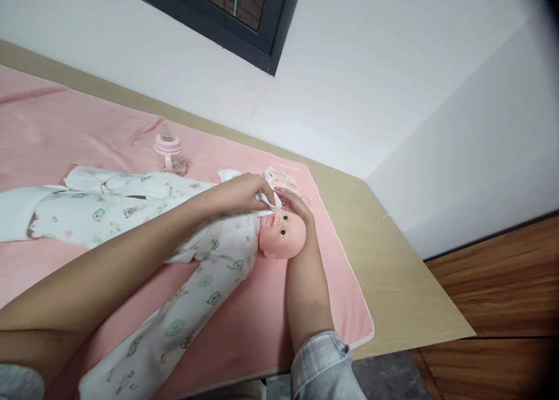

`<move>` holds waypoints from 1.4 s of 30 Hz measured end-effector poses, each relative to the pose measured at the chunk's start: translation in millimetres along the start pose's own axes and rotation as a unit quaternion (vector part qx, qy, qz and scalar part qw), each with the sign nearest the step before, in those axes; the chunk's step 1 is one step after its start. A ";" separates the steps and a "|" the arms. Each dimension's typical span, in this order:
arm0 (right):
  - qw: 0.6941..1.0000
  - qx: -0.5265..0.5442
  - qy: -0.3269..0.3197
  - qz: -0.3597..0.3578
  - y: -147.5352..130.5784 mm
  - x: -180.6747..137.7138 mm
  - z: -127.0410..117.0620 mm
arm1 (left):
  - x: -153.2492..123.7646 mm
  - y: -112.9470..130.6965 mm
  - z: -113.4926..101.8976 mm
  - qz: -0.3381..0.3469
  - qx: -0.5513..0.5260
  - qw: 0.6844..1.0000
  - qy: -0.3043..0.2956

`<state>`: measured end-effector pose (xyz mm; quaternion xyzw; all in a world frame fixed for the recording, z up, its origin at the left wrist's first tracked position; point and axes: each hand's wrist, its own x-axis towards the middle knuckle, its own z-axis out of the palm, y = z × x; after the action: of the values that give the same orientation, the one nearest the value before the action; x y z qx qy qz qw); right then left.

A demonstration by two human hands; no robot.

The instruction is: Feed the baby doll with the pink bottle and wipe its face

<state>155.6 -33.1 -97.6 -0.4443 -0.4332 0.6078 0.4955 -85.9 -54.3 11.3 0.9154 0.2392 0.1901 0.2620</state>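
A baby doll (286, 234) in a white patterned sleepsuit (205, 260) lies on a pink blanket (52, 132), head to the right. My left hand (242, 191) is closed on a small white cloth (268, 201) pressed against the doll's cheek near its mouth. My right hand (297, 205) cups the top and far side of the doll's head, fingers curved around it.
A pink baby bottle (169, 151) stands upright on the blanket behind the doll. A pack of wipes (282, 177) lies just beyond my hands. The blanket covers a beige table (393, 272) set against a white wall; wooden floor lies to the right.
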 end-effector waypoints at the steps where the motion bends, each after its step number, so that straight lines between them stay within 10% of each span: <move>1: 1.000 -0.002 0.000 0.001 0.0 -0.2 0.1 | 0.3 -1.0 0.6 0.000 -0.002 1.000 0.003; 22: 1.000 -0.008 0.014 -0.005 -0.7 1.3 -0.9 | -9.5 20.8 -5.2 -0.034 -0.030 0.995 -0.085; 42: 1.000 -0.012 0.001 0.010 0.6 5.3 -5.9 | -3.4 8.0 -2.9 0.005 -0.031 0.999 -0.044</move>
<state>160.6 -27.4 -100.2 -0.4552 -0.4358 0.6070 0.4842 -87.3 -61.0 17.4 0.9153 0.2171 0.1583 0.2999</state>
